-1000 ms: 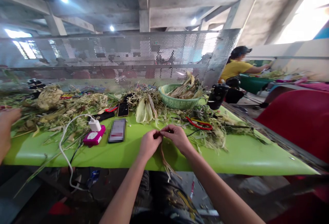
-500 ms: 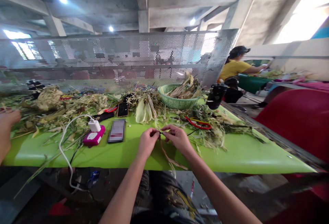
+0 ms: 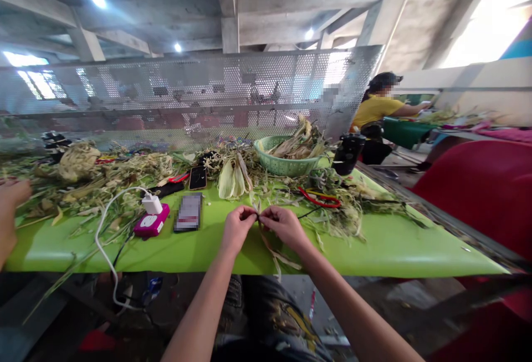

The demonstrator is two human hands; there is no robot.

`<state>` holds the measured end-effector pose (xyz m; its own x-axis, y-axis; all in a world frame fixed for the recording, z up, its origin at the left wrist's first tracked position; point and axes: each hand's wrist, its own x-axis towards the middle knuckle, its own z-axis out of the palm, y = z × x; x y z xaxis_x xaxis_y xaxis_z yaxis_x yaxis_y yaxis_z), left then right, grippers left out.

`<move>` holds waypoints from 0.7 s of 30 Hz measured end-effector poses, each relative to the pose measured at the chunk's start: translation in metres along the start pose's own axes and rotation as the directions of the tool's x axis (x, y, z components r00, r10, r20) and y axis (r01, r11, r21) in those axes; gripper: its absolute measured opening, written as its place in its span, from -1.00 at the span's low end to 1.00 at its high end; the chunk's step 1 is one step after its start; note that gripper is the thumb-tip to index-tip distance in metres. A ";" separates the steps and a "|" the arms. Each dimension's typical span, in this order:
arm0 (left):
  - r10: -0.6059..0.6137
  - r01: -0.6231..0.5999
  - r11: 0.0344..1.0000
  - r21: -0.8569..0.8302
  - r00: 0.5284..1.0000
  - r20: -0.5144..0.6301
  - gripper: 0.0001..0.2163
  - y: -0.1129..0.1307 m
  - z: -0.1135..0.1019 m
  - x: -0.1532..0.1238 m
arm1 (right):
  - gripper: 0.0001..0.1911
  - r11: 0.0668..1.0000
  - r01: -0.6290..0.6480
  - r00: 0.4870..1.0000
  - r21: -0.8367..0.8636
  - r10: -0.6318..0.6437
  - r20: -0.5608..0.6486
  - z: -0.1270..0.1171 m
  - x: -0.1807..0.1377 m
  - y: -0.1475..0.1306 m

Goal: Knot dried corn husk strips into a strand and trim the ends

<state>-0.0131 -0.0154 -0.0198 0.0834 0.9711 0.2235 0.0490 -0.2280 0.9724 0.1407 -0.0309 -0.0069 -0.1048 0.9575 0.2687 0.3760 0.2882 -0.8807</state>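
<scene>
My left hand [image 3: 238, 229] and my right hand [image 3: 286, 226] meet over the front of the green table [image 3: 386, 251]. Fingertips and thumbs of both pinch a thin strip of dried corn husk [image 3: 270, 248], whose loose ends hang toward the table's front edge. Pale husk also sticks up beyond the fingers, and a dark spot shows where the fingertips meet; its detail is too small to tell. Just beyond my hands rests a fanned bundle of pale corn husks [image 3: 233, 178]. To their right lies a red-and-yellow-handled tool [image 3: 320, 200] among shredded husks [image 3: 347, 220].
Left of my hands are a phone [image 3: 188, 212], a pink power socket [image 3: 152, 222] with a white charger, and a second phone [image 3: 198, 177]. Behind stand a green basket [image 3: 286, 166] of husks and a black bottle [image 3: 348, 154]. Another person's hand [image 3: 14, 198] shows at far left.
My hands stay together on the husk strip, with small finger movements. More pale husk shows above the fingertips, and the hanging ends have shifted slightly. The view has moved a little.
</scene>
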 end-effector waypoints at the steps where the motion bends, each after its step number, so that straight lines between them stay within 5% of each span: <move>1: 0.000 0.000 1.000 -0.005 1.000 0.001 -0.91 0.000 0.000 0.000 | -0.83 1.000 -0.002 1.000 0.010 0.002 0.013 0.000 -0.001 -0.002; 9: 0.004 -0.004 1.000 0.012 1.000 -0.007 -0.92 0.000 0.000 -0.001 | -0.82 1.000 -0.012 1.000 0.017 0.012 0.028 -0.003 -0.002 -0.004; 21: 0.098 -0.092 0.984 0.155 0.995 -0.029 -0.88 0.011 0.006 -0.008 | -0.83 0.974 0.125 0.990 -0.191 -0.135 -0.044 0.000 0.002 -0.003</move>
<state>-0.0075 -0.0258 -0.0110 0.0591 0.9459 0.3192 0.1953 -0.3245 0.9255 0.1395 -0.0295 -0.0041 -0.1140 0.9084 0.4023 0.5290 0.3983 -0.7493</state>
